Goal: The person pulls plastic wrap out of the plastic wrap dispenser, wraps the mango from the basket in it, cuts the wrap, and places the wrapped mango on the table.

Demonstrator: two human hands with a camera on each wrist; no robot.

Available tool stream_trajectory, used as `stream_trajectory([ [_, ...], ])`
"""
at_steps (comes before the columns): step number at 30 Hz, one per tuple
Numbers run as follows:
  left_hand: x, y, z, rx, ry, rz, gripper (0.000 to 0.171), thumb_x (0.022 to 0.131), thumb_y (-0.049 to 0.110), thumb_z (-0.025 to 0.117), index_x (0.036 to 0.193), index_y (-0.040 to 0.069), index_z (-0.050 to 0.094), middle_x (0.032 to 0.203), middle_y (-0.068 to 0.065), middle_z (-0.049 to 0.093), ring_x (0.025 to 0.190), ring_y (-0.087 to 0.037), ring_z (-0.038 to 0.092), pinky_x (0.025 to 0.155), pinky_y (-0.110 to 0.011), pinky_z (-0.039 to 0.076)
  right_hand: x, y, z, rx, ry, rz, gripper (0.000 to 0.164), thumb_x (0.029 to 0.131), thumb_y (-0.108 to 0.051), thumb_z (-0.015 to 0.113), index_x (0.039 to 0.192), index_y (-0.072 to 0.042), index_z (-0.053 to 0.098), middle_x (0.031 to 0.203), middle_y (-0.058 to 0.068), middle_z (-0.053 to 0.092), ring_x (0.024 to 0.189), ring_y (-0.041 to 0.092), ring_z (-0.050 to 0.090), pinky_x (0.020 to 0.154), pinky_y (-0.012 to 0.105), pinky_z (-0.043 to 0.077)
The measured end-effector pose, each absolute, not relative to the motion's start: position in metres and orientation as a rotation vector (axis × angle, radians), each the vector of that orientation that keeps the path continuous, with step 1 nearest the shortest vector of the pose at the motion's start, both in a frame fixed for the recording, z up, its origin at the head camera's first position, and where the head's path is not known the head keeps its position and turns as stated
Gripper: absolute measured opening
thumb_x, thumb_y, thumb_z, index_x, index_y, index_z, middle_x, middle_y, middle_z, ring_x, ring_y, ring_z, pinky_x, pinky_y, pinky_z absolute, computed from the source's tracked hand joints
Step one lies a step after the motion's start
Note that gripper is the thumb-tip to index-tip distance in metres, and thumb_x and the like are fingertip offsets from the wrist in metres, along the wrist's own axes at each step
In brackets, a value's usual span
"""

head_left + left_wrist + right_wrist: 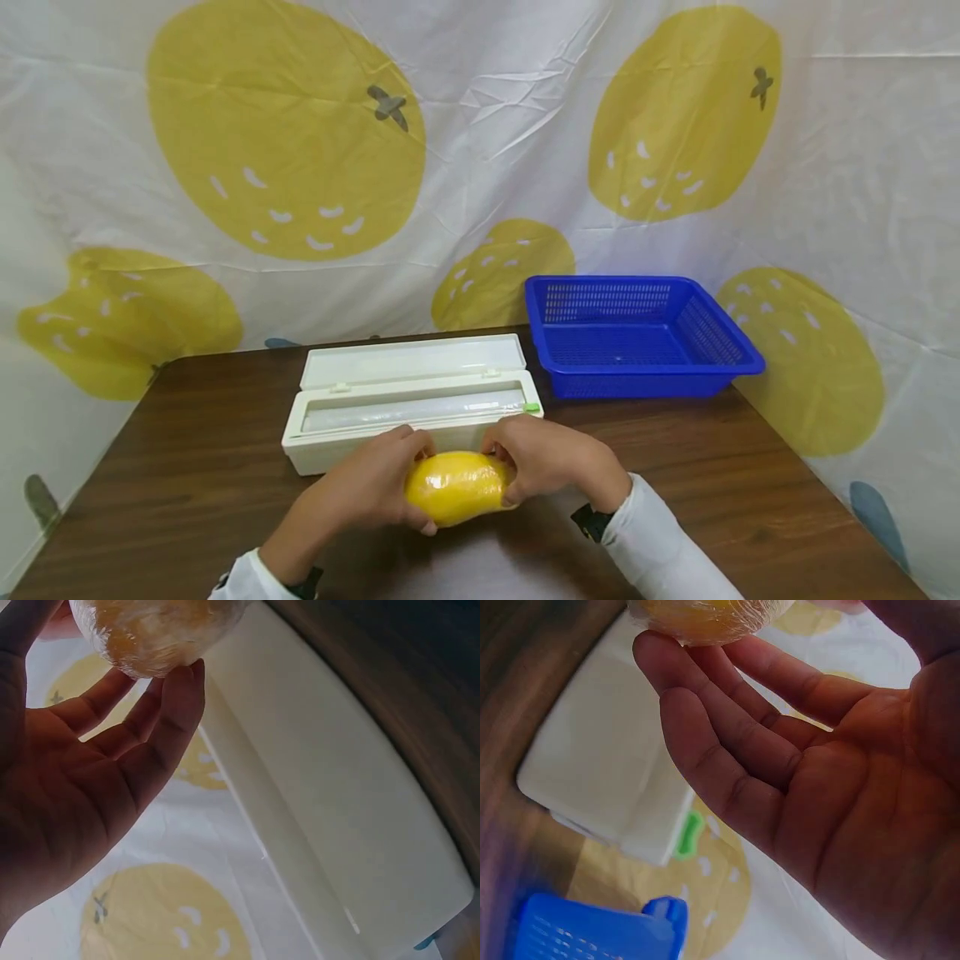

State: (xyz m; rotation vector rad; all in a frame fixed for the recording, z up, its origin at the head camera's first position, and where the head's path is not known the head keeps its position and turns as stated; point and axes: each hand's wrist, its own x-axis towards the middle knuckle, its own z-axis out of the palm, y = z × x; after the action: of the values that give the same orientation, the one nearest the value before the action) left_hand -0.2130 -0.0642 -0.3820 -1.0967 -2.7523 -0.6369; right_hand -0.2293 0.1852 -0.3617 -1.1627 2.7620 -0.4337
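A smooth yellow fruit (456, 487), oblong like a mango, is covered in shiny cling film and held up in front of a cream wrap dispenser box (330, 451). My left hand (369, 482) grips its left end, thumb at the near side and fingers at the far side. At the right end, my right hand (546, 457) holds it between thumb and curled fingers. Wrinkled film shows on the fruit's underside (161, 637) in the left wrist view. Inside the dispenser, its lid standing open, lies a roll of cling film (412, 410).
A green slider (532, 408) sits at the right end of the dispenser's front edge. Back right on the brown wooden table (697, 475) stands a blue plastic basket (645, 379). Behind everything hangs a white cloth (495, 167) with yellow fruit prints.
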Motion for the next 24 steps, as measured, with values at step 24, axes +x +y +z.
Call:
stream_trajectory([
  [24,-0.215,-0.063,-0.388,-1.092,-2.847,-0.548,0.078,0.045,0.039,0.096,0.105,0.009,0.056,0.097,-0.008,0.057,0.084,-0.025,0.049,0.076,-0.044,0.050,-0.231,0.178,-0.373,-1.056,2.779,-0.364,0.053,0.059,-0.023,0.093,0.102,-0.007,0.065,0.086,0.002,0.068,0.077,0.010,0.058,0.072,0.028,0.054],
])
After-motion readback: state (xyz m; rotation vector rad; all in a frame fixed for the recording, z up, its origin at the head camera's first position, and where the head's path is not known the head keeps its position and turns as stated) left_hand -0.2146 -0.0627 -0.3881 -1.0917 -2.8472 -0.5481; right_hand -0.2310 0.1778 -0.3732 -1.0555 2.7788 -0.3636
